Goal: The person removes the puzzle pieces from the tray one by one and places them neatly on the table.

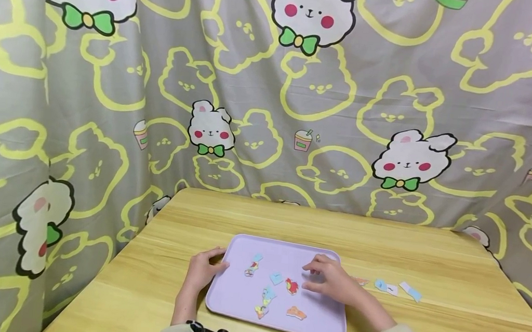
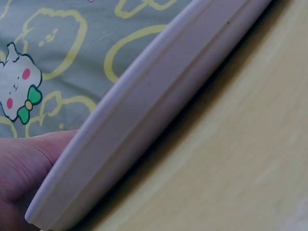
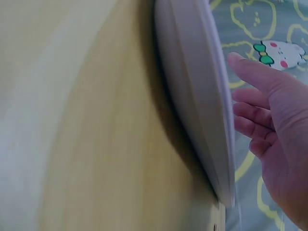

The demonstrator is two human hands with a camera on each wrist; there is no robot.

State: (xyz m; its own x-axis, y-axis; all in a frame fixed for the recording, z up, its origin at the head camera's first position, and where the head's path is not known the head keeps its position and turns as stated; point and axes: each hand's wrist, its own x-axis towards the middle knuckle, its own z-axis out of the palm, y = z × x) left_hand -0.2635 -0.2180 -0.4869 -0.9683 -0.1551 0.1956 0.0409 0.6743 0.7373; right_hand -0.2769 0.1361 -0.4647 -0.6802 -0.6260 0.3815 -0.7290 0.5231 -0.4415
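Note:
A lilac tray (image 1: 277,320) lies on the wooden table. My left hand (image 1: 205,271) holds its left rim, the thumb over the edge; in the left wrist view the tray's side wall (image 2: 130,106) hides most of that hand. Above the tray's right part hovers my right hand (image 1: 332,281), thumb and fingers apart and loosely bent, holding nothing. Just left of its fingertips is a red puzzle-like piece (image 1: 291,286). Nearby on the tray are a light blue piece (image 1: 276,278), an orange piece (image 1: 296,313), a blue-and-yellow strip (image 1: 267,294) and a strip with red parts (image 1: 254,265).
Right of the tray on the table (image 1: 461,306) lie a blue-and-white piece (image 1: 386,287), another one (image 1: 410,291) and an orange piece (image 1: 361,281) partly behind the right hand. A grey curtain (image 1: 262,93) with rabbit prints hangs behind and beside the table.

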